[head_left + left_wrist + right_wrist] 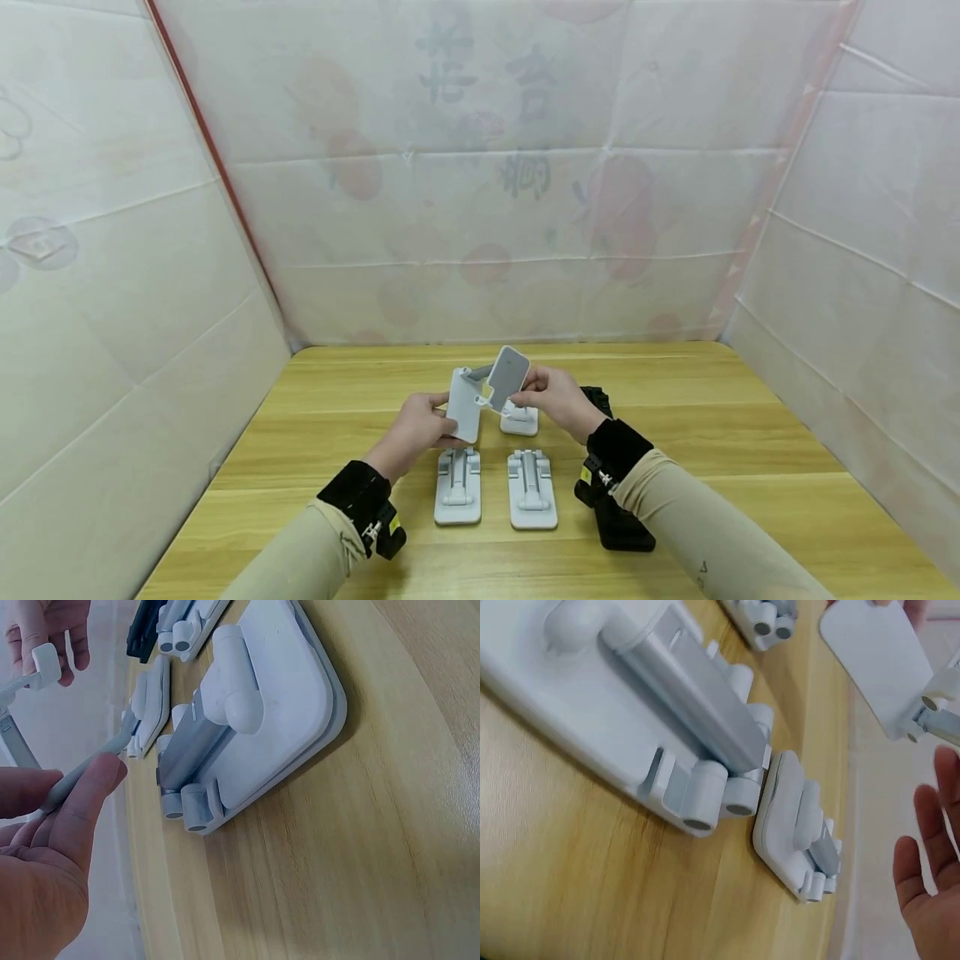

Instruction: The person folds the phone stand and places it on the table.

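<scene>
My left hand grips the flat white base of an unfolded phone stand, thumb on one face and fingers behind. It is raised above the table, its arm swung out to a plate with a grey pad. My right hand pinches that plate at its right edge, thumb in front. In the left wrist view the stand's base shows edge-on between thumb and fingers. Below the hands lie two folded white phone stands, one on the left and one on the right.
A third folded stand lies farther back, partly behind the raised plate. On the right a long black object lies partly under my right forearm. The wooden table ends at pale patterned sheeting behind and on both sides.
</scene>
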A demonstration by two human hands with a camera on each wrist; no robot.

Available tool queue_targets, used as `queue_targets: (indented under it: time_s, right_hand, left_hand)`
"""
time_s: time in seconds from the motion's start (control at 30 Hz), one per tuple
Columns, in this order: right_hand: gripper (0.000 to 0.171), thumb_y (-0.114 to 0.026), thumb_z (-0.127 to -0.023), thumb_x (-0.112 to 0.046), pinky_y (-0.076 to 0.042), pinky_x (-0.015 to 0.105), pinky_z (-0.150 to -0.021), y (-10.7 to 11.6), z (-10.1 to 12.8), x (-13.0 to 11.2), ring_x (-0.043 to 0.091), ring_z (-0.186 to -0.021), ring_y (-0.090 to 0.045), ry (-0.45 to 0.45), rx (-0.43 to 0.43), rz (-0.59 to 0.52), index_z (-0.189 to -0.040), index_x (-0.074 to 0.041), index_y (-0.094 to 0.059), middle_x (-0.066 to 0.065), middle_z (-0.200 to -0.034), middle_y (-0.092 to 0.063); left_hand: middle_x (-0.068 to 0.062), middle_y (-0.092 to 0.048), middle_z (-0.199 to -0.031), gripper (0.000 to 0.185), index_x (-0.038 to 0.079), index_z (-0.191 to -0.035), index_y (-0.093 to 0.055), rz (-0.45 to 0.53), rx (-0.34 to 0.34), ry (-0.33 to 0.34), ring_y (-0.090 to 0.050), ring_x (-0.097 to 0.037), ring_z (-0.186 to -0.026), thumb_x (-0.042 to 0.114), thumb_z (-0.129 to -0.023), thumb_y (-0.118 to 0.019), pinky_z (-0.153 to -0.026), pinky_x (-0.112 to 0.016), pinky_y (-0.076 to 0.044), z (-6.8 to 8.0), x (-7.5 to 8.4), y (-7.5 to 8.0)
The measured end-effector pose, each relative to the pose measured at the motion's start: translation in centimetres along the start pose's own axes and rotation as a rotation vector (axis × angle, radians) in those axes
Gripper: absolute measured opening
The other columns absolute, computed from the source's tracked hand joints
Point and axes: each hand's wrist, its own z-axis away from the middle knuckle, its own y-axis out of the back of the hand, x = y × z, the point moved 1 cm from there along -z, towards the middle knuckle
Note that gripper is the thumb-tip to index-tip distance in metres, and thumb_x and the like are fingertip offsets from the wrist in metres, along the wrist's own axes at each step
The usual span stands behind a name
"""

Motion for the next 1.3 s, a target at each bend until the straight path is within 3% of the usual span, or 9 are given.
queue_targets:
  time_s: [0.17, 0.4, 0.6, 0.87, 1.13, 1.3]
  right_hand:
    - [0.020, -0.070, -0.097, -0.012, -0.045, 0.052, -0.112, 0.0, 0.1, 0.0, 0.029, -0.120, -0.060, 0.005, -0.005, -0.018, -0.112, -0.003, -0.059, 0.013, -0.119, -0.066]
    - [0.046, -0.069, -0.097, -0.008, -0.049, 0.047, -0.109, -0.4, 0.0, 0.4, 0.026, -0.121, -0.061, 0.031, 0.043, -0.016, -0.141, -0.017, -0.056, 0.008, -0.128, -0.065]
    - [0.043, -0.071, -0.096, -0.008, -0.053, 0.047, -0.104, -0.6, 0.0, 0.5, 0.024, -0.116, -0.063, 0.052, 0.121, 0.052, -0.136, -0.018, -0.060, 0.005, -0.124, -0.067]
    - [0.034, -0.074, -0.095, -0.014, -0.057, 0.033, -0.088, -0.9, -0.1, 0.9, 0.018, -0.104, -0.065, 0.117, 0.238, 0.274, -0.127, -0.015, -0.064, 0.001, -0.115, -0.069]
    - [0.019, -0.074, -0.095, -0.015, -0.053, 0.033, -0.074, -1.5, 0.3, 0.8, 0.017, -0.086, -0.065, 0.211, 0.360, 0.432, -0.110, -0.007, -0.066, 0.005, -0.101, -0.070]
    - [0.014, -0.073, -0.096, -0.015, -0.052, 0.033, -0.072, -1.6, 0.5, 0.8, 0.019, -0.083, -0.065, 0.273, 0.410, 0.463, -0.103, -0.006, -0.064, 0.007, -0.098, -0.070]
  left_hand:
    - [-0.037, -0.061, -0.127, 0.064, -0.008, -0.152, -0.039, -0.015, -0.001, -0.009, -0.070, -0.042, -0.106, -0.014, -0.091, -0.056, -0.080, -0.039, -0.065, 0.2, 0.3, -0.2]
    - [-0.033, -0.066, -0.121, 0.064, -0.008, -0.152, -0.041, -0.056, -0.030, -0.018, -0.073, -0.037, -0.098, -0.012, -0.090, -0.058, -0.081, -0.041, -0.065, 0.2, 0.6, -0.8]
    - [-0.031, -0.067, -0.120, 0.064, -0.007, -0.151, -0.043, -0.073, -0.022, -0.017, -0.073, -0.036, -0.097, -0.013, -0.089, -0.058, -0.080, -0.040, -0.065, 0.3, 0.6, -1.2]
    - [-0.030, -0.067, -0.120, 0.063, -0.007, -0.152, -0.042, -0.076, -0.045, -0.019, -0.073, -0.035, -0.098, -0.012, -0.091, -0.057, -0.082, -0.042, -0.065, 0.5, 0.7, -1.4]
    - [-0.033, -0.063, -0.127, 0.064, -0.007, -0.152, -0.040, -0.081, -0.050, -0.017, -0.071, -0.038, -0.104, -0.012, -0.091, -0.058, -0.083, -0.042, -0.064, 0.6, 0.9, -1.7]
    - [-0.034, -0.063, -0.125, 0.064, -0.008, -0.151, -0.041, -0.078, -0.047, -0.019, -0.071, -0.038, -0.103, -0.012, -0.090, -0.058, -0.083, -0.042, -0.064, 0.6, 0.9, -1.9]
